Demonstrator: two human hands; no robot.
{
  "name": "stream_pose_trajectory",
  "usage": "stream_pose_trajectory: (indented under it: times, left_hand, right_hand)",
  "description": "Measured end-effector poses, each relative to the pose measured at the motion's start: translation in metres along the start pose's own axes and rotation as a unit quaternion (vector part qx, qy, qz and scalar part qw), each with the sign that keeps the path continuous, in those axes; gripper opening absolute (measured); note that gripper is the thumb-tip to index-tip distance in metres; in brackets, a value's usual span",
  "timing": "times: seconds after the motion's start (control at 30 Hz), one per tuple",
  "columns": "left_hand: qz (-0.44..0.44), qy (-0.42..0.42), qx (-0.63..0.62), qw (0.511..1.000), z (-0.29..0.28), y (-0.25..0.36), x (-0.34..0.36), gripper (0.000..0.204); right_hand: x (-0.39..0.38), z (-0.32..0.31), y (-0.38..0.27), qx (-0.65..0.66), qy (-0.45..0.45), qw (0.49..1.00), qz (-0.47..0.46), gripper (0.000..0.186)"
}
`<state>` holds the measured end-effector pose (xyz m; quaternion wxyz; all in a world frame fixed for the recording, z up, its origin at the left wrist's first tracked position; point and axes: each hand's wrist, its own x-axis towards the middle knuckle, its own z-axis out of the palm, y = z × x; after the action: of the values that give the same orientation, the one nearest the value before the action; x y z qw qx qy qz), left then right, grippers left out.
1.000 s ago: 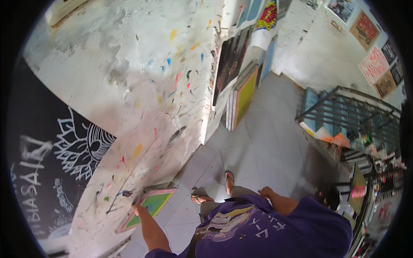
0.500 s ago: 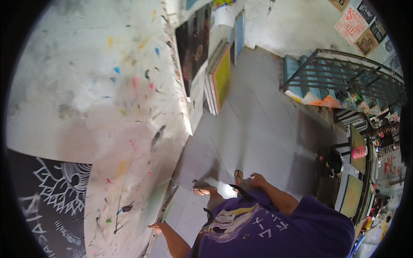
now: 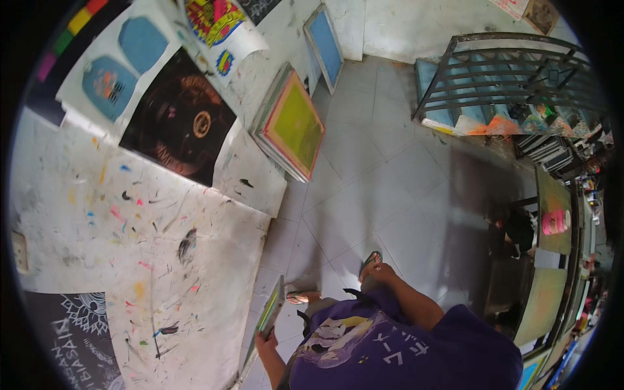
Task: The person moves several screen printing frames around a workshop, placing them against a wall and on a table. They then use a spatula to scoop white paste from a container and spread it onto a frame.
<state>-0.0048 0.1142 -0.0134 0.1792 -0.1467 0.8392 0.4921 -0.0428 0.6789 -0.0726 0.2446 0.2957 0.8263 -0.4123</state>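
Note:
A screen printing frame [image 3: 272, 304] with a greyish edge and a yellow-green face stands steeply tilted beside the white wall, at the lower middle. My left hand [image 3: 266, 342] is closed around its near edge. The frame's lower part is partly hidden by the hand and the wall. My right arm hangs down at my right side, and my right hand [image 3: 383, 270] is above my sandalled foot [image 3: 370, 262]. It touches nothing that I can see, and its fingers are too foreshortened to make out.
Several screen frames [image 3: 296, 127] lean against the paint-spattered wall [image 3: 195, 260], with a blue-faced frame [image 3: 325, 49] beyond. Blue stairs [image 3: 448, 104] with a dark metal railing [image 3: 494, 84] rise at the far right. A worktable [image 3: 543, 292] holding a pink container [image 3: 556, 221] stands at right.
My left hand now holds a screen printing frame, where before it was near the wall's lower edge with its fingers stretched out. The view has shifted, showing more of the wall's posters.

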Motion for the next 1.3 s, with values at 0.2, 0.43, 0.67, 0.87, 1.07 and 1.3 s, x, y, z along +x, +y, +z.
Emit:
stream_pose_trajectory:
  times: [0.2, 0.43, 0.67, 0.87, 1.07, 1.3]
  left_hand:
    - [-0.084, -0.099, -0.074, 0.989, 0.142, 0.110, 0.054, 0.041]
    - [-0.143, -0.203, -0.174, 0.953, 0.295, 0.267, 0.142, 0.037]
    - [-0.447, -0.104, -0.650, 0.606, 0.417, 0.472, 0.225, 0.036]
    - [-0.427, -0.176, -0.614, 0.641, 0.531, 0.614, 0.321, 0.035]
    - [-0.358, -0.215, -0.525, 0.742, 0.624, 0.724, 0.398, 0.034]
    - [-0.349, -0.203, -0.470, 0.785, 0.704, 0.813, 0.476, 0.033]
  right_hand:
    - [0.023, -0.099, 0.171, 0.335, 0.009, 0.892, 0.303, 0.043]
    - [0.025, -0.192, 0.273, 0.277, 0.052, 0.925, 0.256, 0.041]
    - [0.063, -0.179, 0.282, 0.357, 0.010, 0.859, 0.367, 0.042]
    - [0.121, -0.208, 0.249, -0.244, -0.054, 0.966, 0.060, 0.035]
    - [0.228, -0.330, 0.151, 0.292, 0.095, 0.913, 0.268, 0.034]
    - [0.307, -0.474, 0.084, 0.466, 0.225, 0.820, 0.246, 0.047]
